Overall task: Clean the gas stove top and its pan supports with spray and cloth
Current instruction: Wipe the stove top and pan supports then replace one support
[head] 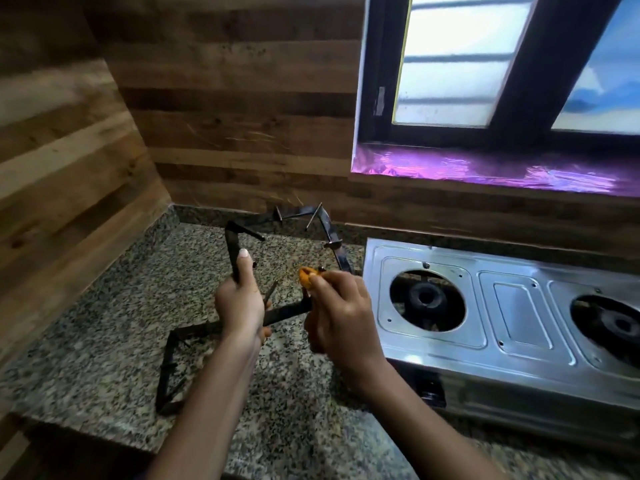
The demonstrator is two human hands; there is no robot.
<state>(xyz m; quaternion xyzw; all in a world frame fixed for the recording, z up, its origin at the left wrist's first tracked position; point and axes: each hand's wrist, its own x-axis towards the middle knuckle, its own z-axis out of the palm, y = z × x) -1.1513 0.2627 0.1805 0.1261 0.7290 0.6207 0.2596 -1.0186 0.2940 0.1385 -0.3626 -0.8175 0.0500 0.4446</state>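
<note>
Grips the left bar of a black pan support with the left hand, fingers curled round it and thumb up along the bar, holding the frame tilted in the air left of the stove. Pinches a bunched orange cloth in the right hand at the frame's stove-side part, exact contact hidden by fingers. Has a second pan support flat on the granite worktop, further left of the stove, partly under the left forearm and close to the worktop's front edge. Shows the stove's burner wells uncovered, its steel left edge just beside the right hand. Offers open granite from the lying frame out to the wooden side wall, far left of the stove.
</note>
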